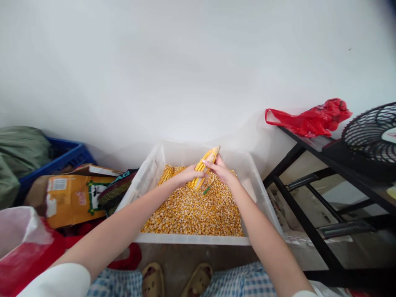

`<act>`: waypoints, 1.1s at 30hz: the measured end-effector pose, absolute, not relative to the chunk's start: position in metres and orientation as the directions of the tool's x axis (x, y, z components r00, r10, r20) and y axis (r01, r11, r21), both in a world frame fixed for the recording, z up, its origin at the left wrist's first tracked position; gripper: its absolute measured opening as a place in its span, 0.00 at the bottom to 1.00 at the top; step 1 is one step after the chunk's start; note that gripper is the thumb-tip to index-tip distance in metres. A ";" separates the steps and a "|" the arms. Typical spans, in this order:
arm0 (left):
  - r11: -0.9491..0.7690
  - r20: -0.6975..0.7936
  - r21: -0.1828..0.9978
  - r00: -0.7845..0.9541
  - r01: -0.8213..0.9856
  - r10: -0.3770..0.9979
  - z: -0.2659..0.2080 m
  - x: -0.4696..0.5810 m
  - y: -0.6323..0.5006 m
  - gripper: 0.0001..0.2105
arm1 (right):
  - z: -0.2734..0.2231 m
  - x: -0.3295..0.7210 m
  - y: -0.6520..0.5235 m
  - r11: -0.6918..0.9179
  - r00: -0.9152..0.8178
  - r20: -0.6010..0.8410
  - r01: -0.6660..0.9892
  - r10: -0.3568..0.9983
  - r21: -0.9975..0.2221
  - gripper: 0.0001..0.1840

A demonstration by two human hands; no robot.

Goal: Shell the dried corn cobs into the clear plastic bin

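A yellow ear of corn [204, 161] is tilted up to the right above the tub, with a paler patch near its upper end. My left hand [190, 175] is closed around its lower part. My right hand [221, 169] grips the upper end, thumb across the front and fingers partly hidden behind. Just beneath lies another ear of corn [194, 184]. Loose corn kernels [192, 214] fill much of the translucent plastic tub [198, 239], and more ears [167, 174] rest at its far left. A small green object [206, 190] lies on the kernels below my hands.
Left of the tub are an orange package [72, 198], a dark mesh bag [116, 192] and a blue crate [71, 154]. A red and white sack [27, 243] stands nearer. On the right, a black metal table [309, 206] carries a red plastic bag [318, 119] and a fan [374, 132].
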State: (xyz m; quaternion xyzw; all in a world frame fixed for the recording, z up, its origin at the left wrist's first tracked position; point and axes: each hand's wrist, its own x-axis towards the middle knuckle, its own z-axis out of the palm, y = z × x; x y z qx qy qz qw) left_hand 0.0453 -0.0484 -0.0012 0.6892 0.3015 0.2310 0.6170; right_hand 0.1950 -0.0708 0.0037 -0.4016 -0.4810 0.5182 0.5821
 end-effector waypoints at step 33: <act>0.175 -0.101 0.981 0.552 -0.082 0.828 0.001 0.048 -0.038 0.30 | 0.009 0.184 -0.074 0.025 -0.145 0.100 -0.448 0.984 -0.894 0.18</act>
